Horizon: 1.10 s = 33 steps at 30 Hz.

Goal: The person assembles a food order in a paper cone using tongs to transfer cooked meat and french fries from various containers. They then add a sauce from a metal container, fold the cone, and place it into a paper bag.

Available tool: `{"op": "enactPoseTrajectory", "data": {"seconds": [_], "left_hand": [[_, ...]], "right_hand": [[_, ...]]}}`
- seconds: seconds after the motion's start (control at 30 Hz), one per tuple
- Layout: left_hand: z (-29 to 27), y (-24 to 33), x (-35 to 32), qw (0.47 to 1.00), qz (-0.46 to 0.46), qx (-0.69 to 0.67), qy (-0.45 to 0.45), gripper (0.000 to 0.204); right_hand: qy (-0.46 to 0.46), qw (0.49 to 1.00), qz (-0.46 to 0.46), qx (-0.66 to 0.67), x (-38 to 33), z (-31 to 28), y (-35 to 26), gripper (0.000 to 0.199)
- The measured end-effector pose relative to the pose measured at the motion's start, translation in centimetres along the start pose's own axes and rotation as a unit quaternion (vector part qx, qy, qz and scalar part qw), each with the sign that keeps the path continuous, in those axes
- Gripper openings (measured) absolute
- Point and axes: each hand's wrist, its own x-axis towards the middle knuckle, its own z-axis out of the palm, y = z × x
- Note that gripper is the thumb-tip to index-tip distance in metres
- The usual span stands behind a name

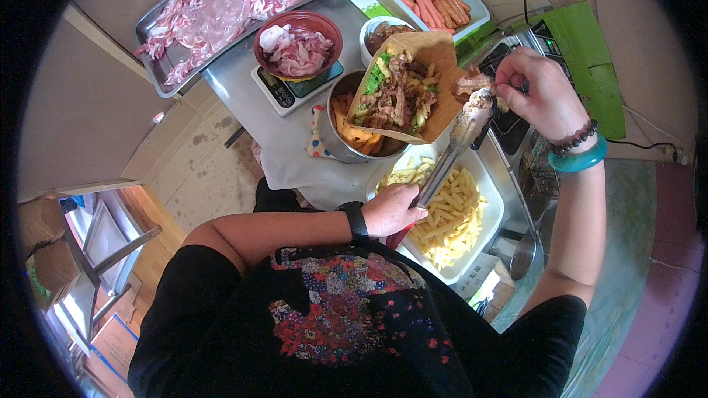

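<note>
Fingers of the left hand wrap shut around the metal tongs, above a white tray of fries. Right hand pinches a cooked meat piece at the tong tips, beside the filled paper cone resting in a steel pot. Beyond sits a red bowl of raw meat on a scale.
</note>
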Motion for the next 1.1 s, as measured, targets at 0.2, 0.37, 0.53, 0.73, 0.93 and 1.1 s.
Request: {"op": "enactPoseTrajectory", "data": {"seconds": [0.2,0.37,0.53,0.73,0.93,1.1], "left_hand": [[0.3,-0.4,0.1,1.0,0.003,0.027,0.011,0.021],[0.1,-0.3,-0.1,1.0,-0.01,0.027,0.002,0.021],[0.1,-0.6,-0.2,1.0,0.011,-0.005,0.005,0.032],[0.2,-0.7,0.0,1.0,0.0,0.012,0.014,0.02],[-0.1,-0.5,-0.1,1.0,-0.005,-0.01,0.007,0.023],[0.0,-0.5,-0.2,1.0,-0.002,-0.008,0.015,0.02]], "right_hand": [[-0.024,0.999,-0.011,-0.021,0.9,0.1,-0.5,0.01],[-0.048,0.996,-0.026,-0.071,1.5,0.8,0.1,0.011],[-0.049,0.996,-0.068,-0.028,1.6,0.7,1.1,0.013],[-0.076,0.994,-0.007,0.083,1.5,0.1,1.7,0.018],[-0.056,0.986,0.022,0.157,1.2,-0.8,1.7,0.013],[-0.031,0.981,0.04,0.185,0.5,-0.1,1.8,0.01]]}}
